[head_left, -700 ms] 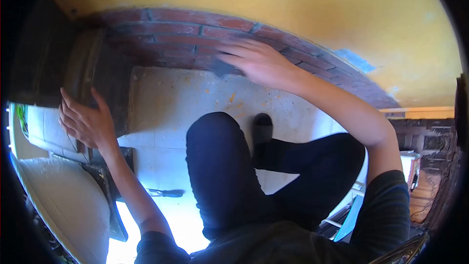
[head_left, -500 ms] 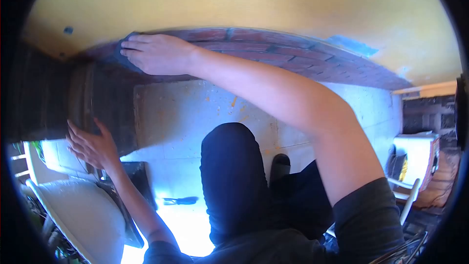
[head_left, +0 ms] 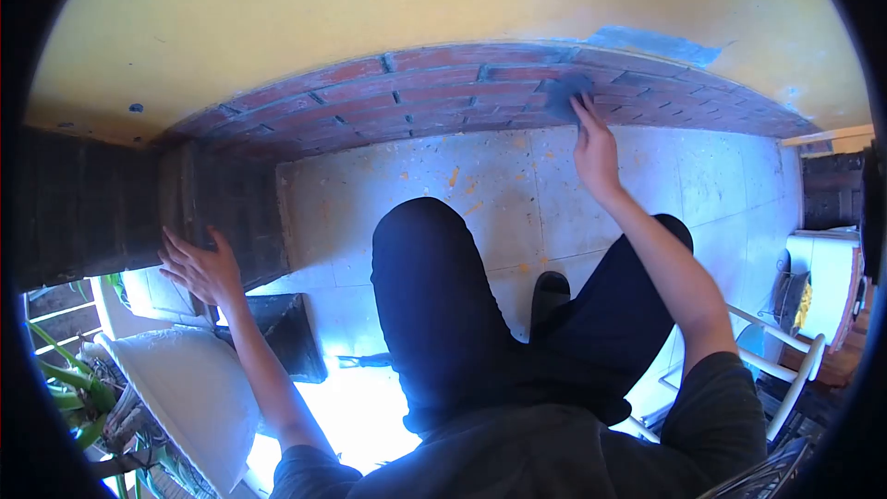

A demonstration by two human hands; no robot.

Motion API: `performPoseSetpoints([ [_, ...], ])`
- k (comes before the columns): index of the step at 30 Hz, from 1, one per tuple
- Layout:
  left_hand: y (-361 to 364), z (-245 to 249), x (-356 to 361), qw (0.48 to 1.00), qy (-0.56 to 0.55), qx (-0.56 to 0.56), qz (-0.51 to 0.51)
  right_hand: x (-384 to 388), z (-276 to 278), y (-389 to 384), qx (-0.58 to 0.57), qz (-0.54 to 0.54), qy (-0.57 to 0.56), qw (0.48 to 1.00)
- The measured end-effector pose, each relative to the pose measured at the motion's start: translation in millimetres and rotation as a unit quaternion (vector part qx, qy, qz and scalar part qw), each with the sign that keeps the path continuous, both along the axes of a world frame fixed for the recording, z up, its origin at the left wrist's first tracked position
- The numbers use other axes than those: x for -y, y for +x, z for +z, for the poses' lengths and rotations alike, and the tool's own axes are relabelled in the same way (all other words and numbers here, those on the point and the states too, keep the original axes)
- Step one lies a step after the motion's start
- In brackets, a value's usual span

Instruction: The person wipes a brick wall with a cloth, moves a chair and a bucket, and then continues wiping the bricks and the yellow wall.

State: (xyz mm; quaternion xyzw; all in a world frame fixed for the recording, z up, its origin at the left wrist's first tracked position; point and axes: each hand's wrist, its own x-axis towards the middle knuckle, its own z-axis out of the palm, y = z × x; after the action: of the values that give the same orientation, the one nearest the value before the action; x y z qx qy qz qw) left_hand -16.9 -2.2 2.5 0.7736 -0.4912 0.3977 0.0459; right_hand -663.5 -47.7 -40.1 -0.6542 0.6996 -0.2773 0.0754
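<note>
Right hand (head_left: 596, 152) sweeps rightward along the brick band (head_left: 370, 97), outstretched fingers pinning a dark pad (head_left: 565, 92) just above, left hand (head_left: 199, 268) spread wide, empty, against dark woodwork (head_left: 231, 203)

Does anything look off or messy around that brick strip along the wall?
Yes. A blue-grey paint patch mars the yellow wall just above the red brick strip, and orange specks spatter the pale floor tiles below it. The right hand presses a dark grey pad to the bricks.
</note>
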Motion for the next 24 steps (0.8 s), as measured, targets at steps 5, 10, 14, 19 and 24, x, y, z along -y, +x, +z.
performPoseSetpoints([
  [5,-5.1,5.9,0.6,1.000,0.024,-0.008,0.016,4.8,-50.8,12.6,0.685,-0.244,0.081,0.682],
  [10,-14.0,9.4,1.1,1.000,0.015,0.001,0.023,56.9,12.1,10.7,0.653,-0.267,-0.220,0.674],
  [14,-7.6,5.6,1.0,1.000,0.016,-0.006,0.019,69.2,38.7,-66.2,0.528,-0.335,-0.316,0.714],
  [19,-7.6,5.3,0.8,0.999,0.038,0.008,0.030,85.8,32.3,-80.4,0.357,-0.340,-0.346,0.798],
  [24,-5.6,3.0,0.6,0.998,0.047,0.017,0.029,65.5,16.8,65.7,0.338,-0.199,-0.328,0.860],
])
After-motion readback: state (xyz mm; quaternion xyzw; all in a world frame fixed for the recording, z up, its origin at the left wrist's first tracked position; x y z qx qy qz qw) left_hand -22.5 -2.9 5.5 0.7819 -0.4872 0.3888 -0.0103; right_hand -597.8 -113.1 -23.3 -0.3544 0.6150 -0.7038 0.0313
